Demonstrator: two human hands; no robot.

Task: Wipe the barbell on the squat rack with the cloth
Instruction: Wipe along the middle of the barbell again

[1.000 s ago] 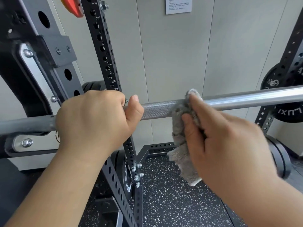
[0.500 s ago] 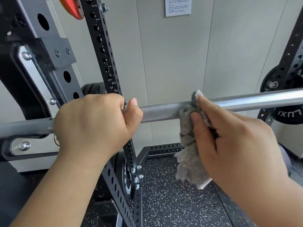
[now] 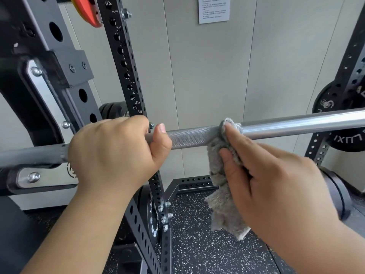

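Note:
A steel barbell (image 3: 296,125) runs across the view at chest height, resting on the black squat rack's hook (image 3: 45,175) at the left. My left hand (image 3: 114,153) grips the bar's knurled part just right of the hook, thumb along the front. A fluffy grey cloth (image 3: 223,206) is draped over the bar where the knurling meets the smooth section, its tail hanging down. My right hand (image 3: 276,180) holds the cloth against the bar, forefinger laid over the top and thumb pressing it from the front.
A perforated black upright (image 3: 126,62) stands behind my left hand. Black weight plates (image 3: 343,141) hang on the right upright, another plate (image 3: 153,214) sits low on the left post, and an orange plate (image 3: 88,12) is at the top. Speckled rubber flooring (image 3: 207,254) lies below.
My right hand and the cloth have slid a short way to the right along the bar. My left hand keeps its grip in the same place.

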